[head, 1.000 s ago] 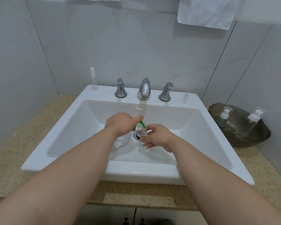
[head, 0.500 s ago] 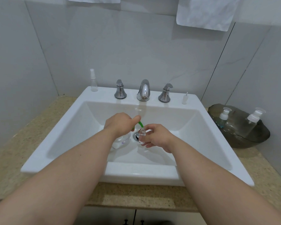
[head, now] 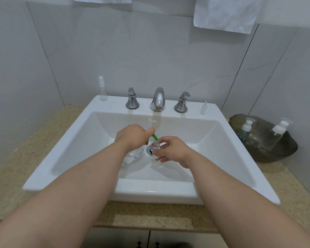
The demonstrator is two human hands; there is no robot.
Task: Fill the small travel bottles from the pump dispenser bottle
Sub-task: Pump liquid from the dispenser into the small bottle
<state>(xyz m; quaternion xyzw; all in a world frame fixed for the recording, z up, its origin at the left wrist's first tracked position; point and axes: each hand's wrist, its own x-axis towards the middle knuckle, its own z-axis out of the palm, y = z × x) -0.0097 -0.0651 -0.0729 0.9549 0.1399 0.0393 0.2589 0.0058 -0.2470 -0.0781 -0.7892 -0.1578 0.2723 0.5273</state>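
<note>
Pump dispenser bottle (head: 132, 155) is held over the middle of the sink (head: 150, 194) basin, its clear body below the left hand (head: 131, 137), whose fingers are curled round its top. The green spout (head: 154, 136) projects rightward past the thumb. The right hand (head: 174, 149) pinches the small travel bottle (head: 156, 149) upright, mouth at the spout tip, above the drain (head: 149, 150). Farther back, a faucet (head: 157, 99) stands on the rear edge and a spray bottle (head: 102, 90) at the back-left corner.

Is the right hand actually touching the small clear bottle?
Touching. The head view shows the right hand pinching the small clear bottle, fingers on its side.
</note>
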